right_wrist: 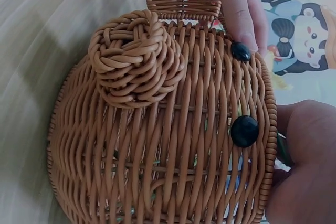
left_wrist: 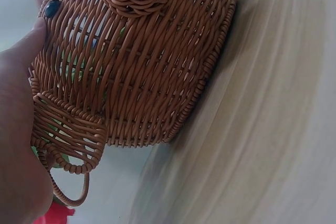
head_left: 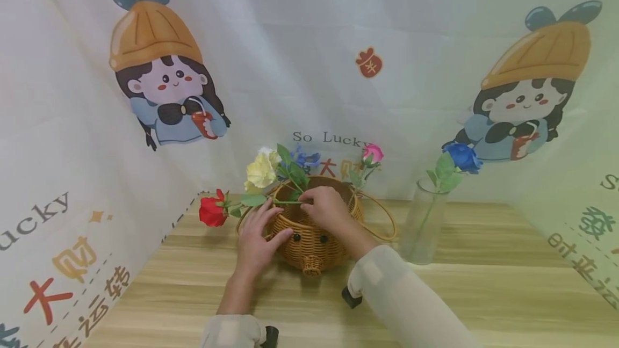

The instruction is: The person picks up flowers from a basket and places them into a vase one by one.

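A wicker basket (head_left: 309,240) with button eyes and a woven snout stands on the table. My left hand (head_left: 258,238) rests against its left side, fingers spread near the rim and thumb on the front by one eye (right_wrist: 240,51). Over the opening, my right hand (head_left: 329,208) pinches the green stem (head_left: 290,202) of a red rose (head_left: 213,209); the rose head points left, outside the basket. Yellow (head_left: 262,169) and blue (head_left: 306,157) flowers lean at the back left of the basket, and a pink rose (head_left: 373,154) rises at the back right. Their lower stems are hidden.
A clear glass vase (head_left: 419,235) holding a blue rose (head_left: 462,158) stands right of the basket. Looped wicker handles (head_left: 387,219) stick out at the basket's sides. Behind the wooden table (head_left: 464,294) hangs a printed cloth (head_left: 416,95).
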Motion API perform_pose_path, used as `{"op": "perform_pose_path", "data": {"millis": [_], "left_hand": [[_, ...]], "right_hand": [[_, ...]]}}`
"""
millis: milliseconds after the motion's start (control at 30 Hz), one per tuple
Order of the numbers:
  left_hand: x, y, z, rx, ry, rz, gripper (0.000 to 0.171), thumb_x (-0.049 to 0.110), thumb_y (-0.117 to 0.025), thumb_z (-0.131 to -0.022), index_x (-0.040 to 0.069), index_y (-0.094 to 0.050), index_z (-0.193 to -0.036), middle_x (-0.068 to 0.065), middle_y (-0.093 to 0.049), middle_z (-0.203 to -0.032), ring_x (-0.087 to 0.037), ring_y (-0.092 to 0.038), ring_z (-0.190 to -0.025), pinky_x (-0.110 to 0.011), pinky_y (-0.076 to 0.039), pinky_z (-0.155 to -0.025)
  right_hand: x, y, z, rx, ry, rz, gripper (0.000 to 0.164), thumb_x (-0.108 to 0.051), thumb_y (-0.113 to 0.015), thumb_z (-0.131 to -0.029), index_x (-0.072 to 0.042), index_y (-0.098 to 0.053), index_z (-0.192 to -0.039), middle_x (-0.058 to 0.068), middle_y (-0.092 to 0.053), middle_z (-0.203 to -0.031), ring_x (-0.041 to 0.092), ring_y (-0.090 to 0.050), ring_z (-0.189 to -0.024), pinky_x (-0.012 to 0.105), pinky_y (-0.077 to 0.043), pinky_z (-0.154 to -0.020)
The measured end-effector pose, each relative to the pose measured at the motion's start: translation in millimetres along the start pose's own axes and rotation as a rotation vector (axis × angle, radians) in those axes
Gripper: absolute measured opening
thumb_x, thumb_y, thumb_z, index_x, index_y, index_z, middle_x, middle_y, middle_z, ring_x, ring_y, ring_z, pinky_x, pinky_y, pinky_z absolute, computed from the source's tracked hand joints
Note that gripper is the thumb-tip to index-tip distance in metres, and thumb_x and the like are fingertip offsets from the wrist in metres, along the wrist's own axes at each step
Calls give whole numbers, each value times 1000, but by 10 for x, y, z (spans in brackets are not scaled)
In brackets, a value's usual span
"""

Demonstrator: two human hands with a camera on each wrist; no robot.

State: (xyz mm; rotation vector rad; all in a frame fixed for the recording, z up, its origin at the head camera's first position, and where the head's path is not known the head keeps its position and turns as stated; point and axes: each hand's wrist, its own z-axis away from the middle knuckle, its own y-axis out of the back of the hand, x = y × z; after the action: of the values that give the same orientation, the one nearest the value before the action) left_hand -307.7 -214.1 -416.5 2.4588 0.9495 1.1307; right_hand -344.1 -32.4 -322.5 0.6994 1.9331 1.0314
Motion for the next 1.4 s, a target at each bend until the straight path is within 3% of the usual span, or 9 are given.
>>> {"op": "perform_pose_path", "data": {"millis": [133,333,500,700,1067,1400], "left_hand": [[-12,-2,14,-5,9,-9,49,39,-76,-82,20,-64,-125,-2,-43,-150,-39,-33,-137,-68,-18,-105],[14,13,11,-17,26,5,48,40,-74,-84,20,-64,-126,0,-42,-151,-39,-33,-137,-67,-18,-106],[21,5,-8,-2,1,9,49,38,-76,-83,19,-64,-126,0,-42,-151,-40,-36,-134,-68,-19,-104],[7,-8,-11,10,-10,0,49,38,-77,-81,20,-64,-125,1,-44,-149,-34,-39,-133,-66,-24,-102],[-29,-17,-11,36,-35,-5,48,36,-78,-80,19,-65,-123,-6,-49,-145,-38,-39,-133,-67,-25,-100],[-25,0,-6,19,-30,0,48,36,-77,-81,18,-64,-123,-7,-47,-147,-36,-37,-135,-66,-23,-103]], "right_hand": [[-37,6,-23,-28,38,42,22,-26,-64,-95,-13,-75,-110,3,-70,-110,24,-62,-107,41,-49,-91],[-50,-13,-68,-33,89,188,19,-28,-64,-95,-17,-78,-103,-2,-72,-101,20,-62,-99,39,-45,-97],[-49,-46,-73,-92,65,266,17,-23,-64,-95,-18,-77,-105,-3,-72,-104,20,-64,-97,37,-48,-93],[-41,-67,-47,-104,6,138,20,-16,-66,-94,-12,-74,-111,3,-70,-110,22,-65,-100,37,-53,-84],[55,-67,4,107,42,-119,15,-14,-66,-94,-8,-74,-104,6,-71,-103,22,-65,-90,36,-54,-74],[155,10,100,263,4,-345,11,-15,-64,-95,-7,-70,-100,2,-69,-87,18,-64,-79,38,-53,-71]]}}
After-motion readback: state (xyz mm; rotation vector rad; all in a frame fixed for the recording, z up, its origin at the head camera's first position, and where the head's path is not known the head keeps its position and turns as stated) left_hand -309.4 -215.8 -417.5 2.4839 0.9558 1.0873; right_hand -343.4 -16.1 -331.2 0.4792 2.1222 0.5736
